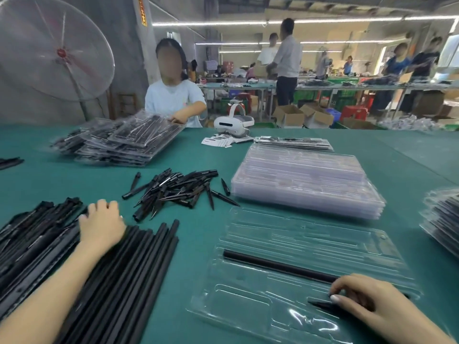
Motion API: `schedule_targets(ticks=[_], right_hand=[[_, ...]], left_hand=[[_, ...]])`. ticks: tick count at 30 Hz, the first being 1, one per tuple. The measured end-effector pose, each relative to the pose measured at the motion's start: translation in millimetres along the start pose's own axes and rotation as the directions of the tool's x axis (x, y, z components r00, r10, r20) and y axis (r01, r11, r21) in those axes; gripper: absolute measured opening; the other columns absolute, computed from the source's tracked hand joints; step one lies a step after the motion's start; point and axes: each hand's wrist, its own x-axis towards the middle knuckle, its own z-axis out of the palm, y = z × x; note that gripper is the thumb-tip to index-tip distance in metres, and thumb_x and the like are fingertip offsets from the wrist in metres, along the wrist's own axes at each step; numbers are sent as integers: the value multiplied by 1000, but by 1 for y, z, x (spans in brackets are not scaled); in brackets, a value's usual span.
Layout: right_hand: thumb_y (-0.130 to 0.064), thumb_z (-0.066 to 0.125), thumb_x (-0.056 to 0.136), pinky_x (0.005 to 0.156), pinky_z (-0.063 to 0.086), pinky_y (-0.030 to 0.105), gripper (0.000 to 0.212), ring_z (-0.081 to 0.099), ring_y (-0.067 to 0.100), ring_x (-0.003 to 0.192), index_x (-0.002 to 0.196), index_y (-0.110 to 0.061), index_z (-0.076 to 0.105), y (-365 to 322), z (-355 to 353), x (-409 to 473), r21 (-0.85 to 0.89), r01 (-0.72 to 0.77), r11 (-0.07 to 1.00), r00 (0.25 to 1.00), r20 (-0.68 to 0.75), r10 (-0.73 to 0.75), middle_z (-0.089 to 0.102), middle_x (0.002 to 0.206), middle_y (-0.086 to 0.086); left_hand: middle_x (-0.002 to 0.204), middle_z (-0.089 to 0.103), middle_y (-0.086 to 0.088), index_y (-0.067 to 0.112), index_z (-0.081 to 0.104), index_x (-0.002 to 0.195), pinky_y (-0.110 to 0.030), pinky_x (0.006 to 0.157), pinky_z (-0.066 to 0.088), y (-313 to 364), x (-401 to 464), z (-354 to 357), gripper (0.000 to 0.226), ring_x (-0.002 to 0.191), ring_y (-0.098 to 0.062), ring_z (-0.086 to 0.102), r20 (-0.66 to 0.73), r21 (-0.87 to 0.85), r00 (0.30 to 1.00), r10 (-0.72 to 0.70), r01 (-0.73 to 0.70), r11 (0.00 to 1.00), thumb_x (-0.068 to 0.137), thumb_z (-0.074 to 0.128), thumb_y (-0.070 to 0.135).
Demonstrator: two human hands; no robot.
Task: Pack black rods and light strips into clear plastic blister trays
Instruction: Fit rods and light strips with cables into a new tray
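So: open tray [285,247], bench's near edge, holds one rod [278,265]; my right hand [357,296] pinches a spike [320,304] in; left hand [101,227], fingers curled, on loose rods [139,264]. Most slots unfilled.

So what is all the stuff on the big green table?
Blister tray: one, clear, front centre, open.
Rod: one, black, lying in that tray.
Pointed spike: one, black, in the tray under the right hand.
Loose rods: many, black, front left.
Light strips: many, black, far left.
Spike pile: many, black, middle.
Empty trays: a stack, clear, right of the pile.
Packed trays: a heap, back left.
Headset: one, white, back centre.
Left hand: on the loose rods.
Right hand: on the tray, touching the spike.
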Motion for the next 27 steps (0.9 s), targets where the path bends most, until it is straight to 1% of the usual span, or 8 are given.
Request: schedule_targets(ticks=[3,9,12,16,20,24,26,27], right_hand=[[-49,63,84,61,44,18,13,54,7,66,95,-53,56,3,5,1,-5,-12,1000,1000,17,12,61,81,-16],[-44,65,84,58,40,19,8,49,5,59,89,-47,59,2,9,1,19,-53,998,999,5,53,59,70,-9],[-44,64,85,57,40,19,12,49,4,58,93,-49,57,3,11,0,36,-58,998,998,-29,59,59,70,-8],[-42,60,88,57,41,18,4,54,5,60,87,-46,61,1,12,1,45,-89,995,993,-72,92,64,70,-15],[-38,62,87,65,50,27,11,60,6,70,76,-40,64,-9,14,7,51,-108,993,964,-237,117,66,77,-20],[-21,68,86,69,47,12,18,64,4,80,89,-39,68,-62,19,27,282,104,954,898,-439,32,68,90,-20],[-34,70,85,80,50,16,25,65,7,92,108,-42,65,-102,24,40,555,169,814,949,-314,18,69,99,-14],[-41,70,83,87,51,22,40,63,8,100,120,-43,57,-122,28,45,682,157,714,980,-198,-26,67,108,-12]], left_hand=[[135,36,-17,8,39,127,-46,98,37,-47,2,8,33,123,-35,36,14,93,995,-101,99,991,98,44,22],[115,51,-26,-5,44,112,-47,79,44,-70,-4,12,29,105,-41,52,-35,62,994,-108,110,992,96,49,19],[100,57,-19,-1,46,100,-41,67,44,-61,-7,-3,23,86,-35,56,-96,10,995,-27,28,1000,98,45,22],[71,52,-10,7,41,87,-39,58,40,-21,-20,-51,22,65,-32,52,-184,-237,976,117,-159,958,99,43,25],[62,53,-7,12,43,88,-35,51,35,24,-55,-106,18,57,-27,52,-408,-441,874,265,-442,781,98,45,27],[62,54,-1,15,49,87,-18,50,33,61,-91,-133,16,50,-7,43,-418,-623,829,371,-559,548,96,50,27],[60,49,3,15,50,86,-20,50,31,76,-110,-137,17,50,-6,37,-416,-676,799,434,-591,441,95,51,29],[60,45,6,14,50,86,-20,50,30,83,-119,-137,18,50,-5,36,-415,-702,787,456,-596,390,94,51,31]])
